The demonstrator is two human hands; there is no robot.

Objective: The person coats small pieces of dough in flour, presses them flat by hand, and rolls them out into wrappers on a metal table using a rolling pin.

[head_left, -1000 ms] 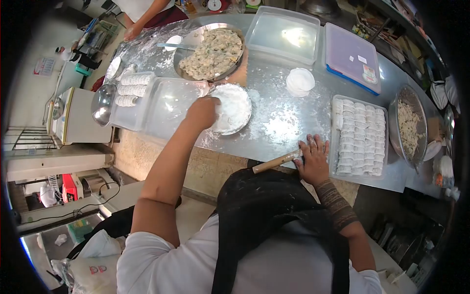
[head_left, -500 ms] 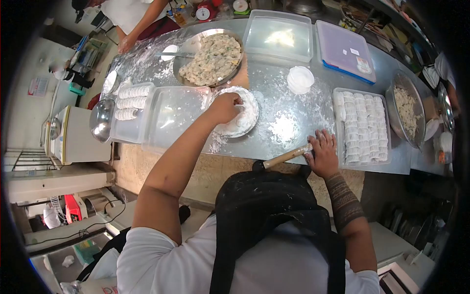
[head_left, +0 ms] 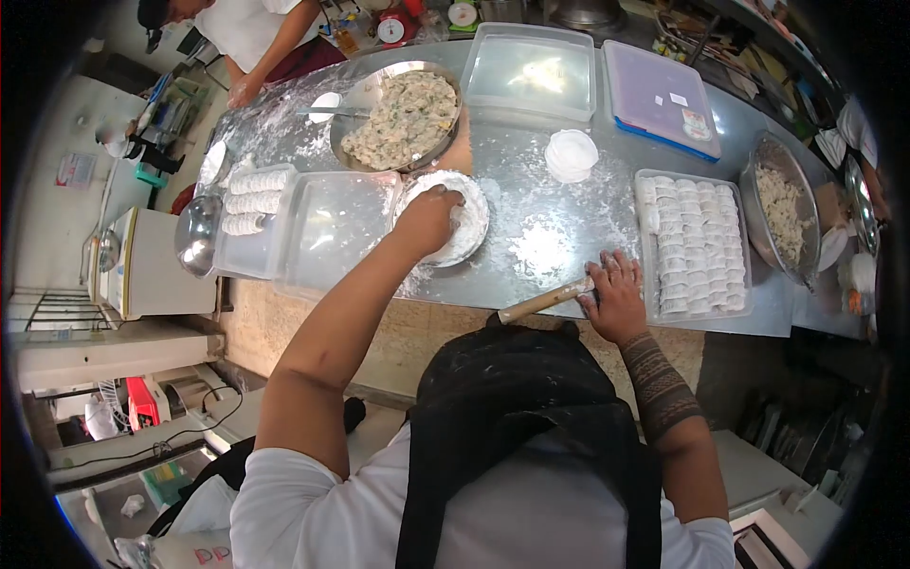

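Observation:
My left hand (head_left: 429, 223) is over a round bowl of white flour (head_left: 466, 232). Its fingers are curled down into the flour, and whatever they pinch is hidden. My right hand (head_left: 614, 294) lies on the metal table near its front edge, fingers stretched out and spread. A wooden rolling pin (head_left: 540, 302) slants from the table edge to this hand, its far end touching the thumb side. Flour dusts the table between the hands. Right of my right hand stands a plastic tray (head_left: 747, 302) with rows of floured white pieces (head_left: 695, 248).
A pan of chunky filling (head_left: 403, 119) with a metal utensil stands behind the flour bowl. Round white wrappers (head_left: 572, 155) are stacked at centre. Clear containers (head_left: 332, 242) lie left, a lidded box (head_left: 661, 95) at back right, a steel bowl (head_left: 806, 270) far right. Another person stands at upper left.
My left hand has turned and pushed its fingers lower into the flour. My right hand still rests by the rolling pin. The view has shifted slightly.

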